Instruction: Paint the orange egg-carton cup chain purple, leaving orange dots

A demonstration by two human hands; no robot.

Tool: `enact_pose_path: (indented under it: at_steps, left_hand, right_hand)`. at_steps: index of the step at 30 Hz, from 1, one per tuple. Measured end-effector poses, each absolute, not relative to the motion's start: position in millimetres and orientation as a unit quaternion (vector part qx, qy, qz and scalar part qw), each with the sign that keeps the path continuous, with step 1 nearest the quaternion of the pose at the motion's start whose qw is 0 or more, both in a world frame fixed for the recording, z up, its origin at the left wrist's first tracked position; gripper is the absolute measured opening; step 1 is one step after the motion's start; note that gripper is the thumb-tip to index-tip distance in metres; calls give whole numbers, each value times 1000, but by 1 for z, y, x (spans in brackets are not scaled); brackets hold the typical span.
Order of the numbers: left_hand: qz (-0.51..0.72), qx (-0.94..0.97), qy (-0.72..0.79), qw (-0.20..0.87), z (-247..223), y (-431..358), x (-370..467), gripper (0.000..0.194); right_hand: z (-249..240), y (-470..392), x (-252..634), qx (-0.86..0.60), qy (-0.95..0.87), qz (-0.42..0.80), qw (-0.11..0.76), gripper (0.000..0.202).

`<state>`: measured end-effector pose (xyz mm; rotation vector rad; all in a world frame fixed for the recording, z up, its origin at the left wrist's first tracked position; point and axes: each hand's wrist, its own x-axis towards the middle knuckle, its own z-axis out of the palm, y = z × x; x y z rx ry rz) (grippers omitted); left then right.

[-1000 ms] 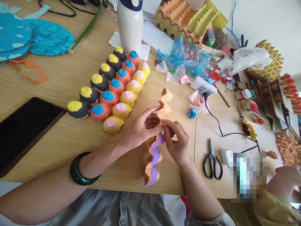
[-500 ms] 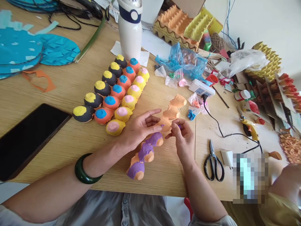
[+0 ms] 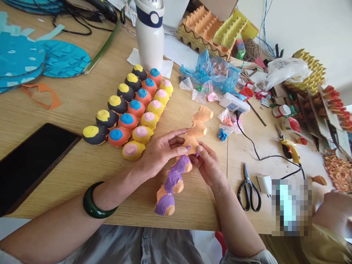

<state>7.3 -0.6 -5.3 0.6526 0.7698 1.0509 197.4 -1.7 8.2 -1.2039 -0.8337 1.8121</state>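
Observation:
Between my hands is an orange egg-carton strip (image 3: 198, 129), its nearer cups partly coated with purple clay (image 3: 173, 182). My left hand (image 3: 162, 152) grips the strip's middle from the left, thumb on top beside a small purple bit. From the right, my right hand (image 3: 207, 161) holds the same cup, thumb against its edge; a little purple clay shows by its fingers. Left of the strip stand rows of painted-looking cups: black with yellow tops (image 3: 117, 104), orange-red with blue tops (image 3: 127, 119), and yellow with pink tops (image 3: 142, 134).
A phone (image 3: 38, 161) lies at left, a white bottle (image 3: 150, 36) stands behind. Scissors (image 3: 249, 189), a charger (image 3: 264, 184), a power strip (image 3: 234, 102) with a cord and a yellow-handled tool (image 3: 290, 148) are at right. Another person's arm (image 3: 332, 212) is at lower right.
My right hand has turned and shifted down, its thumb now on the cup's edge. The strip's near end has swung slightly right, and the view has shifted a little.

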Motion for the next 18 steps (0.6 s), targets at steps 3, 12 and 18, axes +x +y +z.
enact_pose_path:
  at_steps: [3,12,18]
  left_hand:
    - [474,306,305,768,-7,-1,7,73]
    - [469,303,361,747,0,1,4,68]
    - [447,273,327,787,7,1,0,68]
  right_hand:
    - [9,-2,197,-479,-328,707,404,63]
    - [9,-5,196,-456,-390,681,420,61]
    - [7,-9,197,-443,-419,672,420,61]
